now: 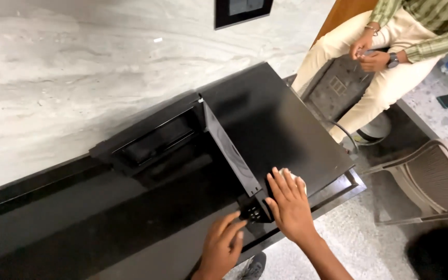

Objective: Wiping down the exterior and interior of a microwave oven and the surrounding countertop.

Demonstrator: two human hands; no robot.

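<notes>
The left hand [223, 249] lay on the black counter [105, 228], fingers loosely spread, tips touching the microwave's button panel [255, 211]. The black microwave [265, 124] stood at the counter's right end, door [232, 150] ajar; judged heavy and rigid. The right hand [289, 205], fingers spread, pressed a white cloth [291, 175] near the top's front edge. Open floor lay rightward.

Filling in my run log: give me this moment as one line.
left hand: fingertips at microwave keypad | right hand: flat on white cloth atop microwave | seated person behind
</notes>
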